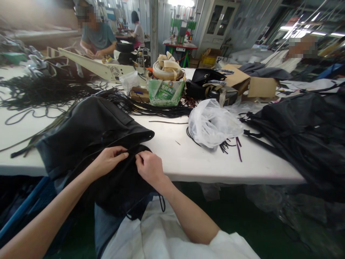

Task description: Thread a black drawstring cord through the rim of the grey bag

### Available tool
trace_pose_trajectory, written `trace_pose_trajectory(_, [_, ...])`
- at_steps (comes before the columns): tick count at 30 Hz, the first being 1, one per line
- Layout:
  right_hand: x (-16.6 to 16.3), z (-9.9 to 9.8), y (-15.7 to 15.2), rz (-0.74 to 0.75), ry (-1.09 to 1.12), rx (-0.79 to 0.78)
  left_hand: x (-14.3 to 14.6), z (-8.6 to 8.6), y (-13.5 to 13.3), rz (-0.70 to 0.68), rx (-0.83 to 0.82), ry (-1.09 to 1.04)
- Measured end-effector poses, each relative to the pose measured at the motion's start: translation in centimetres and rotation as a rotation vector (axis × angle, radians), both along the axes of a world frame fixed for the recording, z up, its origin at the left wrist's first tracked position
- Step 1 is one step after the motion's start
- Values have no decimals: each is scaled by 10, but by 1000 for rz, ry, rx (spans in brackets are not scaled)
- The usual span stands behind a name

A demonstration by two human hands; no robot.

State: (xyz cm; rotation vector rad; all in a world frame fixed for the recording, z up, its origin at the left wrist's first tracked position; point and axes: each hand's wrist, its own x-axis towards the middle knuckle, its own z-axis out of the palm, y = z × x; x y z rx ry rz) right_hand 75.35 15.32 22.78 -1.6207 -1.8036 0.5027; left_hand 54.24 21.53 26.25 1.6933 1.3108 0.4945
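Note:
A black bag (pixel 91 122) of smooth, leather-like material lies over the table's front edge and hangs down to my lap. An eyelet shows near the tip of its upper flap. My left hand (pixel 111 158) is closed at the bag's opening, thumb and fingers pinching its dark edge. Just to the right, my right hand (pixel 149 166) is curled with its fingertips pressed together on the same edge. Whether a cord lies between those fingertips is hidden. A thin black cord loop (pixel 162 203) dangles below my right wrist.
Black cords (pixel 48 90) are heaped at the left of the white table (pixel 172 158). A green box (pixel 165 91) holds rolled webbing. A clear plastic bag (pixel 212 122) stands right of centre, and more black bags (pixel 304 126) lie at the right. Co-workers (pixel 98 36) sit farther back.

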Motion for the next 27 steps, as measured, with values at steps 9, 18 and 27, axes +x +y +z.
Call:
trace_pose_trajectory(9, [-8,5,3,19,-95,-10,-2,10,-10,172,-321,-304])
trace_pose_trajectory(18, [-12,7,4,28,-122,-29,21,-3,-15,225,-284,-399])
trace_pose_trajectory(27, [-14,6,3,23,-135,-32,24,-8,-13,279,-285,-403])
